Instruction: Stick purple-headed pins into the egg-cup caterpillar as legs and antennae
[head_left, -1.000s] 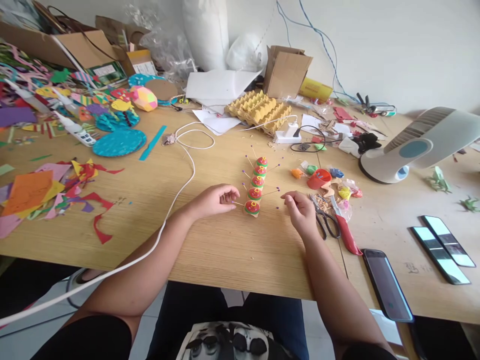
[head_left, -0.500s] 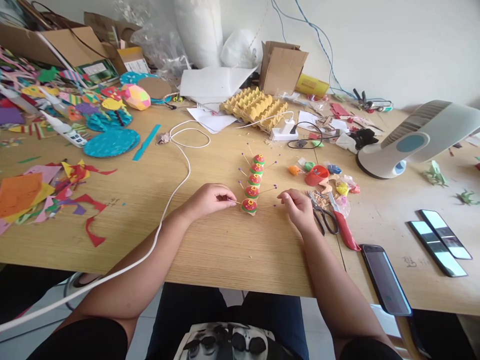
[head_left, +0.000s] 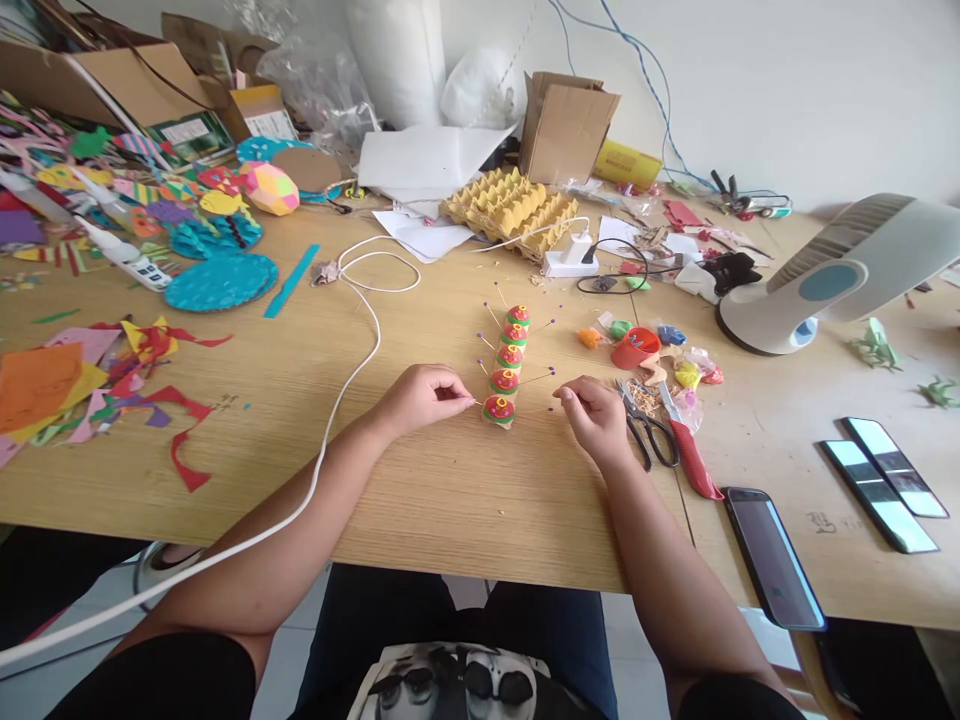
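Note:
A row of small domes (head_left: pixel 510 357), topped in red, green and yellow, runs away from me in the middle of the table. Thin sticks with purple ball tips stick out on both sides. At the front dome (head_left: pixel 499 409), my left hand (head_left: pixel 429 398) pinches a thin stick on the left side, its tip hidden by the fingers. Right of that dome, my right hand (head_left: pixel 596 415) is closed, fingers curled near a purple-tipped stick without visibly touching it. Whether anything is in those fingers is hidden.
Scissors (head_left: pixel 651 435), a red-handled knife (head_left: pixel 694 455) and an orange-red cup (head_left: pixel 635 348) lie right of my right hand. Phones (head_left: pixel 776 555) and a white fan (head_left: pixel 825 280) are farther right. A white cable (head_left: pixel 319 460) crosses my left forearm. Paper scraps (head_left: pixel 45 385) cover the left.
My left fingers have moved slightly right, closer to the front dome, and now cover the stick's purple tip. My right hand has stayed nearly still.

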